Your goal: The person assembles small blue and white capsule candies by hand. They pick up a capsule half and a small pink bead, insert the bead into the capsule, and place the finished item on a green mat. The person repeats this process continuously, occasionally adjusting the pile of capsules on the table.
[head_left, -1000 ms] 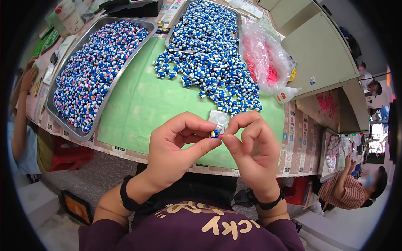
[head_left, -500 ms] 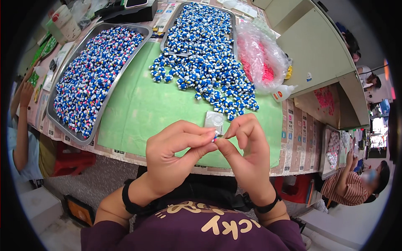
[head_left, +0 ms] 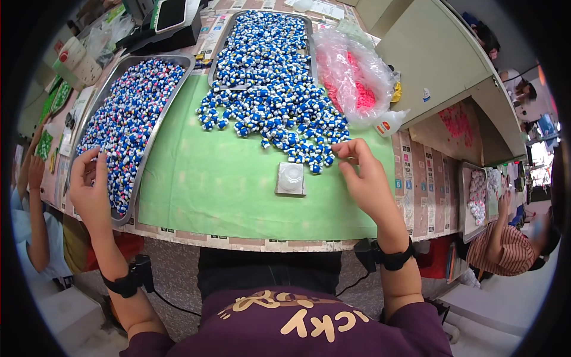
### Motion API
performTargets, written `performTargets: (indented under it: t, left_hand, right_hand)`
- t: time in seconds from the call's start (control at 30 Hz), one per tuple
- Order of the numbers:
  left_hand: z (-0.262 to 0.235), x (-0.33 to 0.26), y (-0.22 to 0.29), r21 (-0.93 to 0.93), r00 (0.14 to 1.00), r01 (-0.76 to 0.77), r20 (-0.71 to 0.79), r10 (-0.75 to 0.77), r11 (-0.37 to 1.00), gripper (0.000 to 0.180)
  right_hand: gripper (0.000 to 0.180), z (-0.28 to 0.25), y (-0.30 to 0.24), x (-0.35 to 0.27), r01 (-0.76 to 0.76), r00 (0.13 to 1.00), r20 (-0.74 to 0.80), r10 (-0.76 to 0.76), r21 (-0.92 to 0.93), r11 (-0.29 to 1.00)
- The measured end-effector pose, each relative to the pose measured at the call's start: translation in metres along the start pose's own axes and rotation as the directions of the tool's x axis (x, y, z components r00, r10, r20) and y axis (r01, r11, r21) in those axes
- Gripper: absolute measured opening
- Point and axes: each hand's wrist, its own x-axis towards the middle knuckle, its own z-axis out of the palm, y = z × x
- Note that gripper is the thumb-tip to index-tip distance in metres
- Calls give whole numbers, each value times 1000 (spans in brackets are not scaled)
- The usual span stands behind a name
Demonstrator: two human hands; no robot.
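Blue-white pieces [head_left: 279, 113]: right hand [head_left: 366, 181] pinches at the heap, left hand [head_left: 89, 190] open over tray [head_left: 143, 149].

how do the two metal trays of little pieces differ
The left tray holds blue, white and pink pieces; the far tray holds only blue and white. The left tray keeps its pieces inside; the far tray's spill onto the green mat. Both are heaped full.
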Motion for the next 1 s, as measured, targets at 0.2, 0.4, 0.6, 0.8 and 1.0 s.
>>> performTargets:
  t: [0.2,0.4,0.6,0.8,1.0]
  left_hand:
    - [29,10,43,-7,989,-107,106,108,994,23]
    - [109,-17,128,-329,721,-249,564,401,911,23]
    - [154,-31,138,-318,573,-331,680,457,888,21]
    - [161,-41,138,-247,564,-406,690,454,880,19]
    - [144,-42,139,-322,629,-257,660,411,911,16]
  right_hand:
    - [15,0,2,-17,47,998,49,-45,-48,998]
    - [14,-13,-2,-31,7,1000,-20,-9,-76,997]
    - [11,-16,-5,-36,29,999,-23,-31,-94,995]
    - [9,-26,-7,-38,-21,999,-28,18,-97,995]
    - [7,-82,-28,-19,77,985,-143,-91,-101,992]
